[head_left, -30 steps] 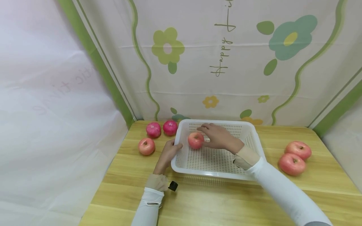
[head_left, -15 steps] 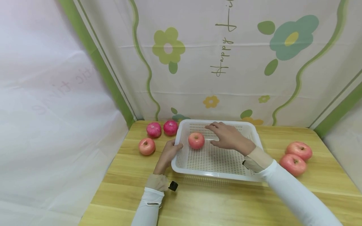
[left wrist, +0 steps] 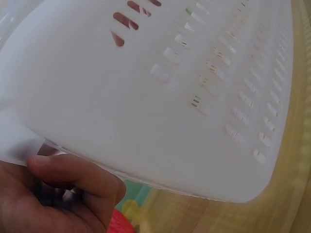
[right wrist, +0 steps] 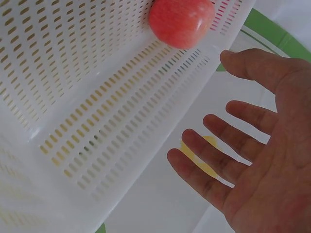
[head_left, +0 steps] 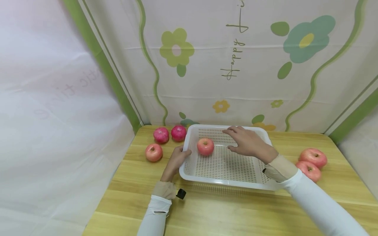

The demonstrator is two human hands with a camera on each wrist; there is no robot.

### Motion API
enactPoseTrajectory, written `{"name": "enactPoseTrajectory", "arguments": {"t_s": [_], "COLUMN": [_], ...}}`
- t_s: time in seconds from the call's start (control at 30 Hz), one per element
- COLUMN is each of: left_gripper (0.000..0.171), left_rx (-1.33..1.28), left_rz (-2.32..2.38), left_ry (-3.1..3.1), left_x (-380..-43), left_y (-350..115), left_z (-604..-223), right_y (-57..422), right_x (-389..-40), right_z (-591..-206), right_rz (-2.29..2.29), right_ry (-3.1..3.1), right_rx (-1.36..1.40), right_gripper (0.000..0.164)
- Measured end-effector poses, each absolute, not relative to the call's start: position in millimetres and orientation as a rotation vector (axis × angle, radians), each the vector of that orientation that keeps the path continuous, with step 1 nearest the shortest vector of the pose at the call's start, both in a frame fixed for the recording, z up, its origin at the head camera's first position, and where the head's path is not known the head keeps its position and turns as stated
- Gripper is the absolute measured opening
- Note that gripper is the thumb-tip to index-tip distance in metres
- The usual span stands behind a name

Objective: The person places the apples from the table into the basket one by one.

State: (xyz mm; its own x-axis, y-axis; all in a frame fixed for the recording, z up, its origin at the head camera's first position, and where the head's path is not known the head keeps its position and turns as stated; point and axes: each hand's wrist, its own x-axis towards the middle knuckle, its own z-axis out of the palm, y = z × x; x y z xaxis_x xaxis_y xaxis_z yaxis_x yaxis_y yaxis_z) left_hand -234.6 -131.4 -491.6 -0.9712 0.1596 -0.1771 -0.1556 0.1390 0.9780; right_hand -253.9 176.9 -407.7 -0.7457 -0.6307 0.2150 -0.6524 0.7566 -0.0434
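A white perforated plastic basket (head_left: 224,182) stands near the back of the wooden table. Its left rim is gripped by my left hand (head_left: 176,159); in the left wrist view the thumb and curled fingers of that hand (left wrist: 73,189) close round the rim. One red apple (head_left: 205,147) sits inside, toward the basket's left end. Over the right half of the basket hovers my right hand (head_left: 247,141), holding nothing. The right wrist view shows its fingers (right wrist: 209,165) spread and nearly straight, apart from the apple (right wrist: 182,22).
Left of the basket are another apple (head_left: 154,152) and two deep-pink round fruits, one at the corner (head_left: 161,135) and one beside the basket (head_left: 178,133). Two apples, the rear one (head_left: 313,157) and the front one (head_left: 308,170), lie on the right. A patterned curtain (head_left: 200,82) hangs behind the table.
My right hand has let go of the apple in the basket and moved to the right, away from it. The left hand keeps its grip on the rim.
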Motion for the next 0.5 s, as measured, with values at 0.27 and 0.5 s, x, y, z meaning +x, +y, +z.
{"name": "enactPoseTrajectory", "arguments": {"t_s": [0.27,0.5], "left_gripper": [0.046,0.046], "left_rx": [0.020,0.015], "left_rz": [1.915,1.914], "left_ry": [2.179,2.176], "left_x": [-234.5,-234.3], "left_y": [-131.0,-131.5], "left_z": [-493.4,-493.6], "right_y": [191.8,201.1], "right_x": [-250.4,-248.1], "right_z": [-404.2,-405.3], "right_rz": [0.132,0.139], "right_ry": [-2.757,-2.721], "right_rx": [0.998,1.011], "right_gripper": [0.064,0.065]}}
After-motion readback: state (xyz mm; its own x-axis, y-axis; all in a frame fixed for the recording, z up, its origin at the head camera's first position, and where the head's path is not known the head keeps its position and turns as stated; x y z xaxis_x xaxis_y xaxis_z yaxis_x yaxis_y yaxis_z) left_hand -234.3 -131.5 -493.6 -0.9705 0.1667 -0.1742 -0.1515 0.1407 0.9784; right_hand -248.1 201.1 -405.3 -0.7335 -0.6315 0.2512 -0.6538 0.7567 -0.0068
